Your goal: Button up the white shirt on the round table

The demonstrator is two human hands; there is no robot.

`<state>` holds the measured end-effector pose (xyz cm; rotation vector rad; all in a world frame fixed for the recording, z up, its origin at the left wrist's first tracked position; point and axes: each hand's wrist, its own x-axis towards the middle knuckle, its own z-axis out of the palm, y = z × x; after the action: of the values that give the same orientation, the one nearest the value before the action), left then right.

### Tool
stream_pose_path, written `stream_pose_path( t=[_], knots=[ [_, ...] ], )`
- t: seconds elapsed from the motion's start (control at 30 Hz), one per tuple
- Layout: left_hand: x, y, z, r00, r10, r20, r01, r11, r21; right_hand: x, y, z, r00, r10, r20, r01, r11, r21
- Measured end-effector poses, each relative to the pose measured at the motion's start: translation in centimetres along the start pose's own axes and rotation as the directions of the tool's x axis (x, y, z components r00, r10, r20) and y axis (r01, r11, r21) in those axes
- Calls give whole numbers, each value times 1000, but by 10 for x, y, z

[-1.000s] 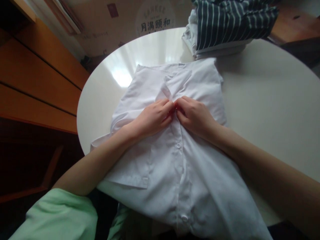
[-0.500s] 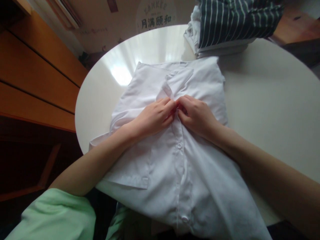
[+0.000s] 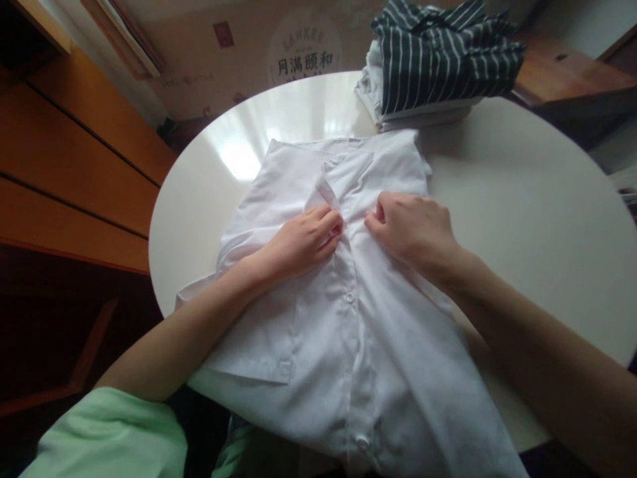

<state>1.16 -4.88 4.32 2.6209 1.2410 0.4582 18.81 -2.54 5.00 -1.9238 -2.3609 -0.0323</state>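
A white button-up shirt or coat (image 3: 413,372) lies front up, its lower part hanging over the near table edge. My left hand (image 3: 311,236) is closed in a pinch on the edge of its button placket, just below the folded-back upper flap. To the right, my right hand (image 3: 413,229) is curled against the other front panel, thumb and forefinger close together. Whether cloth is caught in those fingers is hidden. White buttons (image 3: 350,298) run down the placket below my hands. A pocket (image 3: 253,345) shows at the lower left, under my left forearm.
The round white table (image 3: 527,219) bears the garment. Behind it at the right stands a folded stack with dark striped cloth (image 3: 442,63) on top. An orange wooden cabinet (image 3: 74,166) is close on the left. A wooden surface (image 3: 577,70) is at the back right.
My right hand has moved right, away from my left hand and the placket. My left hand keeps its pinch there. The view has tilted slightly up and to the right.
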Motion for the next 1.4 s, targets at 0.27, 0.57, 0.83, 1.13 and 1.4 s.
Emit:
stream_pose_path(
  t=[0.27,0.57,0.83,1.13,1.4],
  knots=[
    [1,2,-2,1000,-20,20,21,1000,-16,8,23,-9,991,75,-115,-81,995,-50],
    [0,1,-1,1000,-14,17,14,1000,-11,13,32,1,997,52,-56,-53,998,-15],
    [0,1,-1,1000,-9,15,9,1000,-5,11,26,2,997,-72,11,71,997,26],
    [0,4,-4,1000,-24,19,26,995,-96,2,0,4,962,-265,-59,268,893,362],
    [-2,5,-5,995,-31,100,50,980,-194,2,-5,13,958,-284,-27,258,822,507]
  ],
)
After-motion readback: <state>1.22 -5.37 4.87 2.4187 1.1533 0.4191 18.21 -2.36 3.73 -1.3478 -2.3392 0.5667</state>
